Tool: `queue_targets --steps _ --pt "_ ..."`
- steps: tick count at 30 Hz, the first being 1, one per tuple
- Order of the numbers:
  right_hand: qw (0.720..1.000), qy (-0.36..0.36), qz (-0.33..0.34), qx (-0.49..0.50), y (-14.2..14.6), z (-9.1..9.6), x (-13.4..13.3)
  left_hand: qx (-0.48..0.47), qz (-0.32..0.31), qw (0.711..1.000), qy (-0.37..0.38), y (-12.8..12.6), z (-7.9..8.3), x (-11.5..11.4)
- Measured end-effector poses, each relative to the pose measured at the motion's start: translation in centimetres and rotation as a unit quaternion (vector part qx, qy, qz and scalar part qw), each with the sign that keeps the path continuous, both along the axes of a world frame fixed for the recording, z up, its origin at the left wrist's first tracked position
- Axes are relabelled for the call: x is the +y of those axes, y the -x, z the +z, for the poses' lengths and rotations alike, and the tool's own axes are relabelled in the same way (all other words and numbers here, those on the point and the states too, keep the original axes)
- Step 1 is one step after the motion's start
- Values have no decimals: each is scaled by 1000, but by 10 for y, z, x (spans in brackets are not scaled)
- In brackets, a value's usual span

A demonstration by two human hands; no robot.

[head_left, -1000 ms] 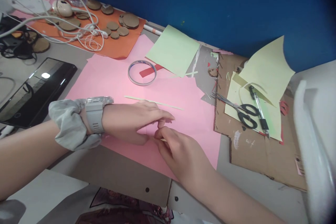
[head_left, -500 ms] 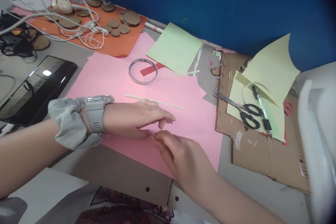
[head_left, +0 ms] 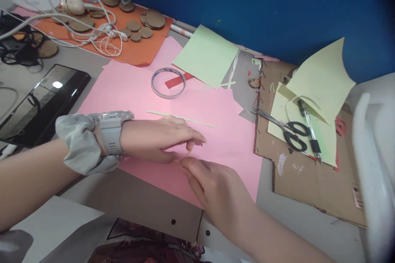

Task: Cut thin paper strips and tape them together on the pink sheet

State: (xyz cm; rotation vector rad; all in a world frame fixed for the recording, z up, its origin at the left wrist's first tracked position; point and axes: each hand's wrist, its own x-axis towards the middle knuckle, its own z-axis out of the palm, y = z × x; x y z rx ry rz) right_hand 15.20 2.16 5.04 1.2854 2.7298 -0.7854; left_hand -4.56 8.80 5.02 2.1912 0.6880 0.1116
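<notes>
Two hands meet over the near part of a pink sheet (head_left: 129, 86) on the worktop (head_left: 262, 185). The left hand (head_left: 160, 137) lies palm down, its fingers loosely bent and its thumb held apart from them; whether it grips anything cannot be told. The right hand (head_left: 217, 183) has thumb and forefinger pinched together on a pale sliver (head_left: 189, 153), mostly hidden, just beside the left thumb.

A thin pale-green strip (head_left: 203, 124) lies on the pink sheet just beyond the left hand, running left to right. Farther off, a tape ring (head_left: 168, 97) lies flat around part of a red strip (head_left: 173, 82), near a light-green sheet (head_left: 205, 55).

To the right, black-handled scissors (head_left: 282, 124) and a pen (head_left: 309, 129) rest on yellow paper (head_left: 274, 129) over a brown cardboard piece (head_left: 308, 185). To the left lies a glossy black device (head_left: 40, 109); at the far left, cardboard discs (head_left: 154, 19) sit on an orange sheet (head_left: 152, 45).
</notes>
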Motion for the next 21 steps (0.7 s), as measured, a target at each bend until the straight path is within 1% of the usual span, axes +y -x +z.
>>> queue_targets --steps 4,6,13,18,21 --pt "1000 -22 -1 -3 0 -1 -1 5 -3 1000 -1 1 0 0" --pt "1000 -21 -8 -5 0 -1 -1 -1 -4 1000 -1 2 0 -1" --pt "995 53 -60 59 -1 -4 6 -3 0 1000 -9 2 -3 -1" --pt "994 72 -75 38 2 -4 11 10 -1 1000 -7 2 -3 -2" --pt "994 69 -79 20 5 -3 11 16 4 1000 -4 2 -2 -3"
